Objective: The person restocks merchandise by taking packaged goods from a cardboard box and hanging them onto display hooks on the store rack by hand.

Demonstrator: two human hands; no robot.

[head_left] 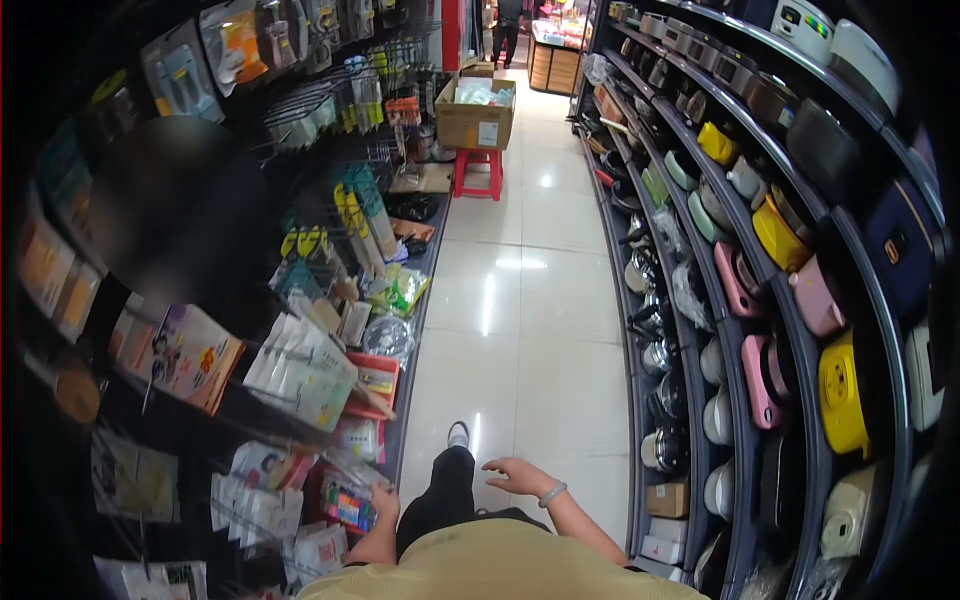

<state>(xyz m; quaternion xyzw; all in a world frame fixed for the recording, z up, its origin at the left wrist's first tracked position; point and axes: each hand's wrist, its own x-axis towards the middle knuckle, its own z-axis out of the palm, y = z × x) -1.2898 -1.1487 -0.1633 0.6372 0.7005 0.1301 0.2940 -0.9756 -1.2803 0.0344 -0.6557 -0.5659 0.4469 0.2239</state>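
Observation:
My left hand is low on the left, its fingers curled at the edge of a clear plastic packet with small multicoloured pieces inside. Blur hides part of that contact. Over the aisle floor, my right hand hangs in the air, fingers apart and nothing in it. A bracelet circles the right wrist. White printed packets hang just left of my left hand. Above it, a red tray sits on the lower shelf.
A tiled aisle runs ahead between shelves. At right stand pots, pink appliances and a yellow appliance. A cardboard box on a red stool juts into the aisle. Farther off stands a person.

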